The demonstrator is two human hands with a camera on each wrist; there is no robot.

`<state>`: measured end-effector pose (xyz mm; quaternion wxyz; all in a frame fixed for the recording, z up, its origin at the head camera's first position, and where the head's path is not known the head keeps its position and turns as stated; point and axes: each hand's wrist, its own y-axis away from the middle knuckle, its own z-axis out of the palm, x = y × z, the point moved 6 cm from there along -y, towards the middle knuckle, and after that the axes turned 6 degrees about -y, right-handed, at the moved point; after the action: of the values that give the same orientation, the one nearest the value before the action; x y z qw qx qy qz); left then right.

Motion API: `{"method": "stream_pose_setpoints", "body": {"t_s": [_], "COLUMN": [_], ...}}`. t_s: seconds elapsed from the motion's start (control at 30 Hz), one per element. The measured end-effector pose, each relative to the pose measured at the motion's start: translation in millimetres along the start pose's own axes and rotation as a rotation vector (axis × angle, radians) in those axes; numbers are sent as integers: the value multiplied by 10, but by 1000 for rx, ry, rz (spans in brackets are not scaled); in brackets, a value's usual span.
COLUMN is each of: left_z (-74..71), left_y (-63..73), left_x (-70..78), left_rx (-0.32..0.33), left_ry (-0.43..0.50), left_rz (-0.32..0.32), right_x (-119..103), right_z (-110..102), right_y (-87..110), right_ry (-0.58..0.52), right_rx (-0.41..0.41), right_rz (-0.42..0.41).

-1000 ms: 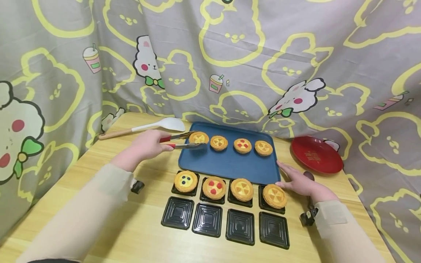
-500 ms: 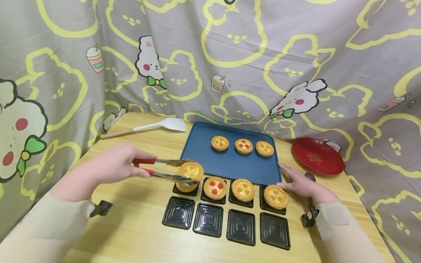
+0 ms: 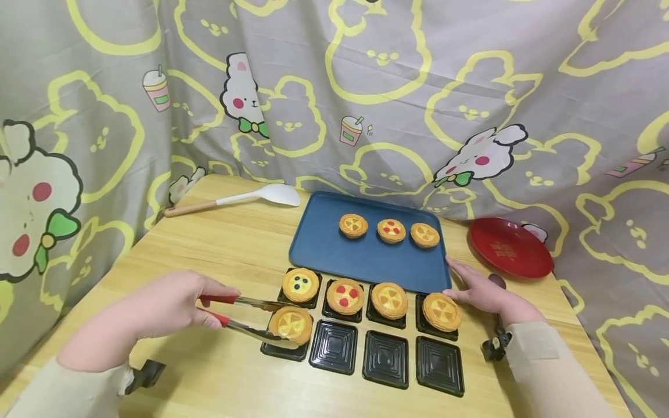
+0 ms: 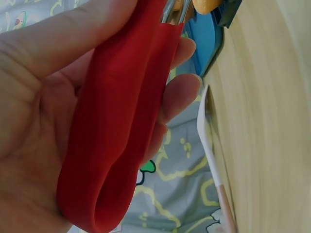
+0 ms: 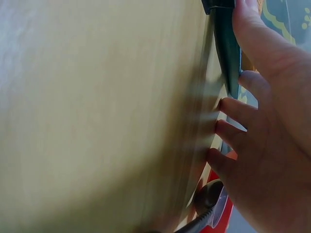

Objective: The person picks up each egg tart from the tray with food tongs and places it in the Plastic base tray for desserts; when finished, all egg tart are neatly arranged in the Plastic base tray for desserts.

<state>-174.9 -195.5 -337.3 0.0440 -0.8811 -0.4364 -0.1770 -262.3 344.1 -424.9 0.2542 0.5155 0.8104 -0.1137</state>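
My left hand (image 3: 172, 305) grips red-handled metal tongs (image 3: 245, 316), seen close up in the left wrist view as a red handle (image 4: 121, 121) in my curled fingers. The tongs clamp a yellow tart (image 3: 290, 324) over the front-left black square holder (image 3: 282, 347). Behind it, several tarts sit in a row of black holders (image 3: 368, 297). Three tarts (image 3: 391, 230) lie on the blue tray (image 3: 366, 261). My right hand (image 3: 478, 290) rests flat on the table against the tray's near right corner, fingers straight (image 5: 252, 121).
Three more black square holders (image 3: 385, 359) stand in the front row. A white spatula with a wooden handle (image 3: 235, 200) lies at the back left. A red plate (image 3: 509, 247) sits at the right. A patterned curtain surrounds the wooden table (image 3: 219, 249).
My left hand has carried the tart in the tongs from the tray's far left back and down to the front-left holder. The right hand has stayed by the tray.
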Motion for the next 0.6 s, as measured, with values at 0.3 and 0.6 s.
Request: {"method": "stream_pose_setpoints", "body": {"t_s": [0.3, 0.6], "left_z": [90, -173], "left_y": [-24, 14], "left_x": [-8, 69], "left_rx": [-20, -19], "left_ry": [14, 136], "left_rz": [-19, -21], "right_x": [13, 28], "right_z": [5, 10], "right_y": [6, 2], "right_ry": [-5, -8], "right_rx": [-2, -5], "right_rz": [8, 7]}}
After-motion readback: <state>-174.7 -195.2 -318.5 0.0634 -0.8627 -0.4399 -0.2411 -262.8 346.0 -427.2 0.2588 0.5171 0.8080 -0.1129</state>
